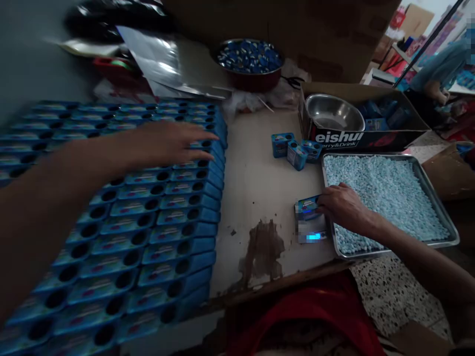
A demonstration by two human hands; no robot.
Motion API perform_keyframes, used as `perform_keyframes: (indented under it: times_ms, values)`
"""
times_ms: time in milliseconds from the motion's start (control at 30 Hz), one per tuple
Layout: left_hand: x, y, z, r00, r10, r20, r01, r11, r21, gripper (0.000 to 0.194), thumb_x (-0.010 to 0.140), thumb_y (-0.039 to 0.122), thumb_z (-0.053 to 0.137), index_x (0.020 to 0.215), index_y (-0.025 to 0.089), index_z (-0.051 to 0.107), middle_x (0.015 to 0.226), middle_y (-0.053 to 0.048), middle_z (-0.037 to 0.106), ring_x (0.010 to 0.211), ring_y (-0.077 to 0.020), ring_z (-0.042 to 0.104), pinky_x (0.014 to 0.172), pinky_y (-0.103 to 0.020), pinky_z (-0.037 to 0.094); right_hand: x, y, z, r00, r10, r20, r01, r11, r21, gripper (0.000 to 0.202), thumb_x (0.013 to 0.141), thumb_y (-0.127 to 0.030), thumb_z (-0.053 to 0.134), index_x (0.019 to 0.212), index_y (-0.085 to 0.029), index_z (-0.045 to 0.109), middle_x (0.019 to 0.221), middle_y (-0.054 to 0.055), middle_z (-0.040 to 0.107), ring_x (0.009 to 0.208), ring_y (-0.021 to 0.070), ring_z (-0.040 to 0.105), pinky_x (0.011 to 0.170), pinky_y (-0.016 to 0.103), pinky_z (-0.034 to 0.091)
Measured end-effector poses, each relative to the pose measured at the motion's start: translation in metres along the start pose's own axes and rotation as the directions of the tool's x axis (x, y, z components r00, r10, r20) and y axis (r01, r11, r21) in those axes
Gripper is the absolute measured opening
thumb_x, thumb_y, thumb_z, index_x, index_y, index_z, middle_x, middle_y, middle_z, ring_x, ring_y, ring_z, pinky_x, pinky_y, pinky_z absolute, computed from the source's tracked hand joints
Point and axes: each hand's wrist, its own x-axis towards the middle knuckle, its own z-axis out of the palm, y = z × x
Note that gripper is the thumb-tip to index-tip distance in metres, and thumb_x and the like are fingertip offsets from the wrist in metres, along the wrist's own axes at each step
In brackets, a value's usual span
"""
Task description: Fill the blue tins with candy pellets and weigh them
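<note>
My left hand (163,143) is open and slightly blurred, with thumb and fingers apart. It hovers over rows of small blue boxes (174,201), each with a round dark hole in its top, near the right edge of the block. My right hand (343,205) is closed, its fingers curled at the right end of a blue box (307,203) on a small scale (309,230) with a lit display. Those fingers hide that end of the box. Under my right wrist lies a metal tray (451,235) filled with pale blue-green pellets (389,198).
Several small blue boxes (297,154) stand loosely behind the scale. A cardboard carton (374,141) holds a metal bowl (336,116) and more blue boxes. A red bowl (256,81) of blue pieces sits at the back beside scissors (295,81). Another person (441,69) is at far right.
</note>
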Motion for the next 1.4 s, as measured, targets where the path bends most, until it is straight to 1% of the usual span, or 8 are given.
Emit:
perform_keyframes:
  times_ms: [100,233,400,633,867,1033,1267,1400]
  values:
    - [-0.052,0.056,-0.001,0.967,0.191,0.166,-0.182,0.981,-0.069,0.12,0.085,0.108,0.018,0.134,0.017,0.079,0.136,-0.014,0.079,0.12,-0.0309,0.073,0.113,-0.058,0.053,-0.015,0.006,0.011,0.997,0.025,-0.067,-0.02,0.997,0.068,0.009,0.102,-0.028,0.078,0.1,-0.019,0.08,0.103,0.009,0.079,0.094,0.0231,0.069,0.082,0.036,0.036]
    - [-0.124,0.112,0.012,0.95,0.296,0.101,-0.296,0.955,-0.015,0.069,0.114,0.066,0.026,0.134,0.026,0.079,0.139,-0.013,0.078,0.125,-0.0336,0.072,0.12,-0.064,0.045,-0.046,0.048,0.029,0.955,0.153,-0.256,-0.111,0.979,0.172,0.018,0.106,-0.035,0.072,0.114,-0.021,0.079,0.105,0.01,0.078,0.098,0.0259,0.071,0.085,0.036,0.046]
    - [-0.176,0.168,0.042,0.927,0.346,0.148,-0.33,0.936,-0.119,0.037,0.11,0.029,0.05,0.138,0.032,0.075,0.137,-0.01,0.079,0.123,-0.0325,0.075,0.112,-0.053,0.053,-0.082,0.102,0.09,0.975,0.129,-0.18,-0.126,0.992,0.026,0.049,0.104,-0.04,0.072,0.148,-0.021,0.064,0.154,0.02,0.065,0.138,0.0397,0.062,0.11,0.053,0.051]
    - [-0.153,0.224,0.057,0.924,0.31,0.224,-0.27,0.944,-0.192,0.038,0.106,0.026,0.061,0.142,0.028,0.073,0.147,-0.013,0.074,0.131,-0.0339,0.072,0.113,-0.049,0.055,-0.067,0.11,0.123,0.988,-0.051,-0.147,0.028,0.988,-0.151,0.063,0.106,-0.046,0.063,0.163,-0.025,0.048,0.169,0.019,0.05,0.153,0.0434,0.047,0.125,0.061,0.037]
    - [-0.147,0.226,0.045,0.954,0.229,0.194,-0.211,0.971,-0.11,0.04,0.109,0.033,0.054,0.143,0.027,0.074,0.141,-0.015,0.076,0.132,-0.0365,0.072,0.116,-0.056,0.054,-0.049,0.116,0.103,0.995,-0.094,-0.011,0.089,0.963,-0.255,0.026,0.108,-0.029,0.051,0.119,-0.016,0.07,0.122,0.018,0.071,0.109,0.0327,0.066,0.086,0.039,0.046]
    - [-0.146,0.225,0.043,0.962,0.174,0.21,-0.15,0.981,-0.124,0.045,0.112,0.043,0.048,0.143,0.024,0.074,0.139,-0.014,0.077,0.132,-0.035,0.071,0.114,-0.052,0.056,-0.068,0.139,0.095,0.986,0.148,-0.081,-0.14,0.986,0.093,0.024,0.104,-0.038,0.056,0.101,-0.019,0.07,0.089,0.009,0.069,0.075,0.022,0.06,0.064,0.032,0.032]
    - [-0.115,0.25,0.044,0.999,-0.015,0.038,0.026,0.955,-0.296,0.063,0.101,0.038,0.07,0.16,0.022,0.056,0.148,-0.012,0.074,0.136,-0.0331,0.07,0.117,-0.048,0.056,-0.09,0.151,0.091,0.8,0.599,0.021,-0.194,0.225,0.955,0.036,0.09,-0.058,0.07,0.088,-0.022,0.066,0.066,0.0,0.057,0.052,0.0114,0.04,0.05,0.027,0.029]
    - [-0.102,0.266,0.077,0.986,-0.162,0.032,0.155,0.841,-0.518,0.079,0.083,0.039,0.091,0.153,0.023,0.058,0.143,-0.011,0.075,0.129,-0.0318,0.073,0.112,-0.046,0.059,-0.094,0.155,0.09,0.905,0.413,0.102,-0.232,0.277,0.933,0.038,0.077,-0.051,0.087,0.094,-0.021,0.07,0.065,-0.002,0.058,0.055,0.0106,0.044,0.051,0.026,0.031]
